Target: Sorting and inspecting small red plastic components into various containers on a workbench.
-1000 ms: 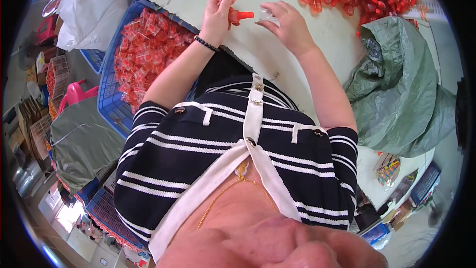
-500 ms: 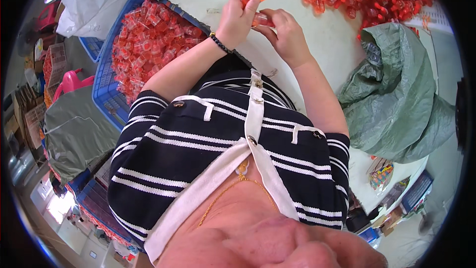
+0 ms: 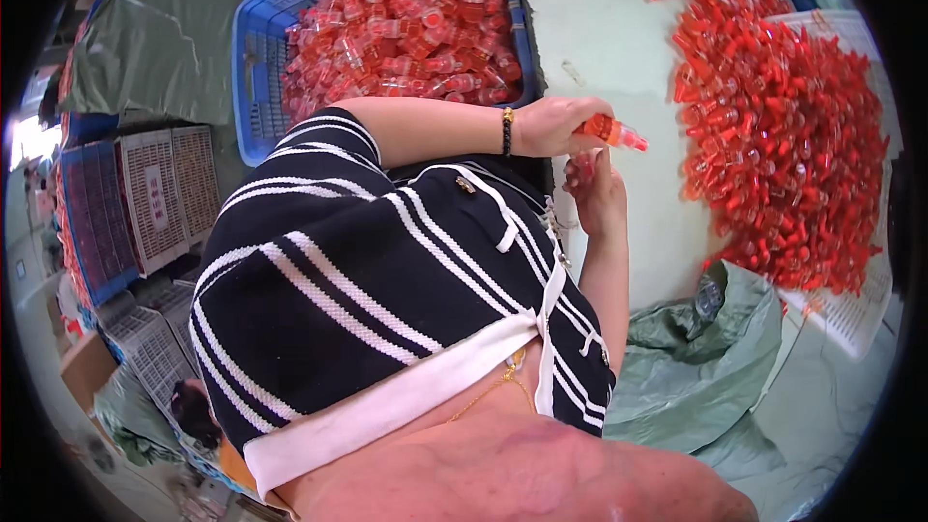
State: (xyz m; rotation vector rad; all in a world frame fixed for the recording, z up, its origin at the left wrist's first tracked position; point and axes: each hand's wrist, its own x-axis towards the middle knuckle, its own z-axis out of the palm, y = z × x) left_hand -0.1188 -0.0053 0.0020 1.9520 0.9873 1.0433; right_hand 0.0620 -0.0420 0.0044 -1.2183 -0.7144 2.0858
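Note:
My left hand (image 3: 553,128) is closed around a small clear-red bottle (image 3: 601,128). The bottle's narrow, bright-tipped end points to the right, out past the fingers. Just below it, my right hand (image 3: 601,195) has its fingers curled in close to the left one. Something reddish shows at those fingertips, but I cannot make out what it is. To the left, a blue plastic basket (image 3: 253,87) holds a heap of small clear-red bottles (image 3: 406,24). A large pile of red pieces with pointed tips (image 3: 773,145) lies on the right of the white table (image 3: 633,58).
A green plastic sack (image 3: 696,358) slumps at the near right of the table. White perforated crates (image 3: 169,193) stand at the left, below a dark green cover (image 3: 159,39). A white tray edge (image 3: 855,319) shows under the red pile.
The view has turned, so the basket and the red pile sit differently in it. The bottle stays in my left hand. My right hand is now below the left one, its fingers more hidden.

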